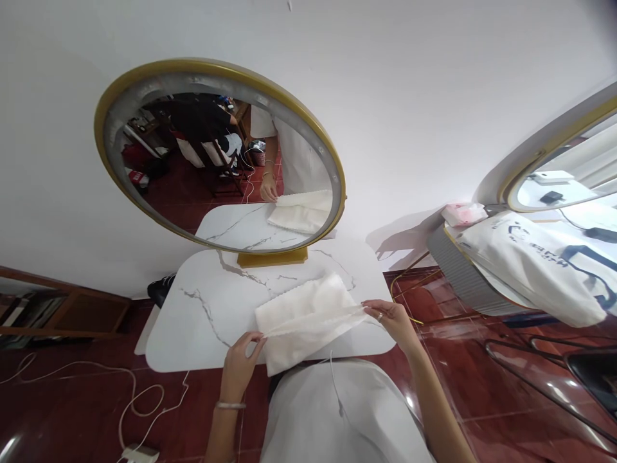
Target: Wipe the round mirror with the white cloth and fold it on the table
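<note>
White cloth (306, 321) pinched between both hands at the table's near edge

White cloth lay on the marble-patterned table (193, 321), right of center, its lower-left corner reaching the near edge. One edge was zigzag-cut. A raised fold ran across it, side to side.

Left hand (241, 360): thumb and fingertips pinched the fold's left end; metal bracelet (230, 406) on the wrist. Right hand (391, 321): pinched the fold's right end near the table's right edge, ring (380, 317) on a finger.

Round gold-framed mirror (226, 173) stood on a gold base (272, 258) at the far edge, reflecting cloth, one hand and a seated person in a dark top. White shirt (337, 411) below the near edge, thin cord (333, 382) hanging over it.

To the right: second table (450, 260) bearing a printed canvas bag (530, 267) and tissue pack (463, 214); second mirror (569, 157) above. To the left: wooden shelf (94, 314), white cable (132, 386) and power strip (141, 454) on red tile floor (72, 411).
</note>
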Demonstrator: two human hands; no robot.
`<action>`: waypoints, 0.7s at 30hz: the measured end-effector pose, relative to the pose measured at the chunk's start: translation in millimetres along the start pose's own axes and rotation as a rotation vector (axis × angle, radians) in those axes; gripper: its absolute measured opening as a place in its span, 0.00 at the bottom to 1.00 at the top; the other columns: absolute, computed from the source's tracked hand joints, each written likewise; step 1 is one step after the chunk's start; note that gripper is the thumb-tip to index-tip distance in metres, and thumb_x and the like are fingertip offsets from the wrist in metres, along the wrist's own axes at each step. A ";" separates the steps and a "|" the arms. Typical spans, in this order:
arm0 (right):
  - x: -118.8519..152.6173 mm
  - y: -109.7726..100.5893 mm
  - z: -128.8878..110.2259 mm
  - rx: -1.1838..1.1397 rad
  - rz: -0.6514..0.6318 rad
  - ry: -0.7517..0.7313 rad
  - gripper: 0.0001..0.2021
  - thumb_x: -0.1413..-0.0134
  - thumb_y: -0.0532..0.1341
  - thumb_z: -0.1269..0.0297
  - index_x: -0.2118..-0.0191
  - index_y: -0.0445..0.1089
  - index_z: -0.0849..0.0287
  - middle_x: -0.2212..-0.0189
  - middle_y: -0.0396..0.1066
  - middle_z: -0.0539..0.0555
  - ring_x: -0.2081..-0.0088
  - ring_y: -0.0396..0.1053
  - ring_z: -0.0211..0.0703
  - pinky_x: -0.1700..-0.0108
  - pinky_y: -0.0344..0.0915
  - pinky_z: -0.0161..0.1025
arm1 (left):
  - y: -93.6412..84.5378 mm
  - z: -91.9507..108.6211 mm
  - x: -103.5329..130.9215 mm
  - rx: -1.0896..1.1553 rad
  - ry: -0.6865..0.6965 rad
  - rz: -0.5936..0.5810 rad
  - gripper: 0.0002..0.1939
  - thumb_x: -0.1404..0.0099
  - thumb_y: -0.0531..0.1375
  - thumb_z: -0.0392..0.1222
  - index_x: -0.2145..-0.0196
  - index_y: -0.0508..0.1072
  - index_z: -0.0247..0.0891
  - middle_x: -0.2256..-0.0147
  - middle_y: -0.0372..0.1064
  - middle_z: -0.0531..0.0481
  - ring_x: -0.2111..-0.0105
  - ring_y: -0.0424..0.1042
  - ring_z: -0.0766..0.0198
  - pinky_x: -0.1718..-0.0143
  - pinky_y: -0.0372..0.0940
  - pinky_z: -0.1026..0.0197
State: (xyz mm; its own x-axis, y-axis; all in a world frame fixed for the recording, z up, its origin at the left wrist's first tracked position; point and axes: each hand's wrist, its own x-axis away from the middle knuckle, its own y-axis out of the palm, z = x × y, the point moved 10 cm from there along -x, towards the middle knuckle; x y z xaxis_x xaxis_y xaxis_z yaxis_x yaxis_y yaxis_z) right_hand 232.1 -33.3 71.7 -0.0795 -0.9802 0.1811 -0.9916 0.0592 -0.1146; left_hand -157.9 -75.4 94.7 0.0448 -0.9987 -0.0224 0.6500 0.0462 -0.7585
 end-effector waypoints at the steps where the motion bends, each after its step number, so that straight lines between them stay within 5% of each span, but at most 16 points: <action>1: -0.3 -1.9 -4.4 0.005 -0.003 -0.017 0.17 0.58 0.69 0.48 0.68 0.79 0.57 0.63 0.79 0.58 0.57 0.76 0.52 0.52 0.71 0.45 | -4.1 1.2 -1.6 0.023 0.005 0.001 0.17 0.35 0.55 0.56 0.70 0.74 0.42 0.67 0.77 0.50 0.65 0.76 0.58 0.59 0.70 0.57; 6: -11.4 -20.8 -48.3 0.079 0.025 -0.187 0.14 0.55 0.69 0.50 0.69 0.79 0.56 0.64 0.79 0.57 0.58 0.76 0.51 0.52 0.71 0.46 | -41.1 23.5 -24.5 0.103 -0.010 0.000 0.17 0.40 0.60 0.58 0.71 0.77 0.42 0.68 0.78 0.50 0.65 0.77 0.57 0.58 0.72 0.57; 14: -23.4 -68.6 -169.9 0.046 0.159 -0.472 0.07 0.55 0.71 0.58 0.71 0.79 0.55 0.67 0.79 0.54 0.63 0.76 0.46 0.58 0.74 0.42 | -128.8 115.3 -83.1 0.355 0.156 0.020 0.17 0.50 0.69 0.56 0.78 0.76 0.40 0.71 0.77 0.48 0.68 0.76 0.59 0.65 0.73 0.60; 17: -23.4 -81.5 -201.1 0.040 0.192 -0.562 0.06 0.56 0.72 0.61 0.70 0.78 0.55 0.68 0.78 0.53 0.62 0.76 0.45 0.58 0.74 0.41 | -145.4 139.6 -97.3 0.410 0.212 0.051 0.17 0.50 0.69 0.56 0.79 0.75 0.39 0.72 0.76 0.48 0.69 0.75 0.60 0.66 0.72 0.60; 21: -18.3 -92.5 -216.8 0.092 0.268 -0.620 0.05 0.54 0.71 0.62 0.69 0.78 0.55 0.68 0.78 0.51 0.63 0.75 0.43 0.58 0.75 0.41 | -152.5 171.1 -99.2 0.199 0.334 0.154 0.11 0.44 0.67 0.50 0.73 0.76 0.40 0.70 0.76 0.51 0.65 0.75 0.62 0.56 0.70 0.60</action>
State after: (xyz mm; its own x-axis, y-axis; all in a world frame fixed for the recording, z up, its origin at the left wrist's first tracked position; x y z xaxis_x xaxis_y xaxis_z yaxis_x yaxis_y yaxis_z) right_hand 303.2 20.1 290.8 -0.2212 -0.8624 -0.4553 -0.9308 0.3260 -0.1653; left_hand -131.6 19.9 324.1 -0.0748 -0.9297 -0.3606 0.7906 0.1651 -0.5896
